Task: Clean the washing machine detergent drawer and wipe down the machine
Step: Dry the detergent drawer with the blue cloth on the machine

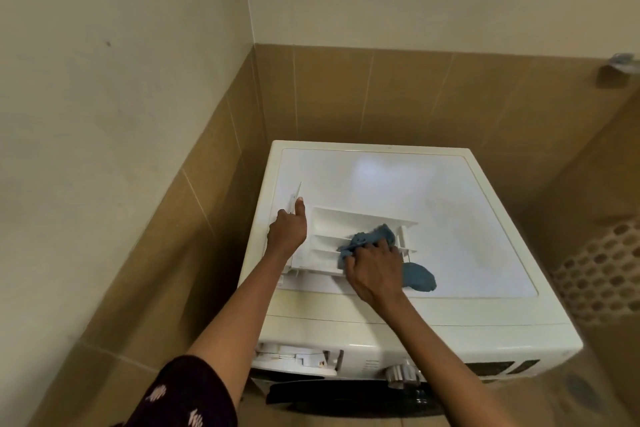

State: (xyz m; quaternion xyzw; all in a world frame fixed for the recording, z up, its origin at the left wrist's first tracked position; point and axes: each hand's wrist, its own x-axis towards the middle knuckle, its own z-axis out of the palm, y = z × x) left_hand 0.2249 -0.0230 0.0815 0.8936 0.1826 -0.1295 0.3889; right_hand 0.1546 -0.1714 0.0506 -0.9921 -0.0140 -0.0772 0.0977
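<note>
The white detergent drawer [332, 229] lies on the lid of the white washing machine [450, 211], at its front left. My left hand [286, 231] grips the drawer's front panel at its left end, forefinger pointing up along it. My right hand [374, 269] is closed on a blue cloth [372, 237] and presses it into the drawer's right-hand compartments. A loose end of the blue cloth hangs out past my wrist onto the lid. The empty drawer slot [298, 359] gapes at the machine's front left, beside the round dial [401, 374].
The machine stands in a corner of tan tiled walls, with the left wall close by. A perforated laundry basket [602, 270] sits to the right. A metal wall fitting [620, 62] sticks out at the upper right.
</note>
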